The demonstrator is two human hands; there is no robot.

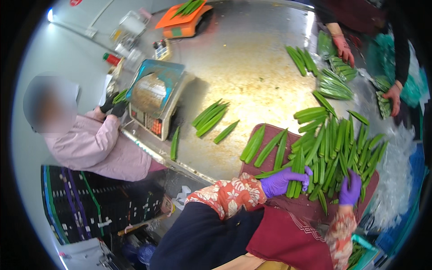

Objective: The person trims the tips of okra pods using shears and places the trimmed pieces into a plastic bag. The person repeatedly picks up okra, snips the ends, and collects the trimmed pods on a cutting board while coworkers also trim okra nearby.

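A heap of green okra [330,144] lies over a maroon mat [249,169] before me. My left hand [285,181], in a purple glove, is closed round a few okra pods [295,170] at the heap's left side. At the near right edge of the heap, my right hand [350,189], gloved alike, has its fingers bent in among the pods; it seems to grip okra, though its fingertips are partly hidden. A few separate okra pods [270,148] are laid side by side on the mat's left part.
A weighing scale [155,96] stands at the left, beside a person in pink [96,144]. Small okra groups [210,118] lie between it and the mat. An orange scale [182,22] is at the back. Across the table, another person's hands [344,48] handle bagged okra [334,87]. Clear plastic [396,175] lies right.
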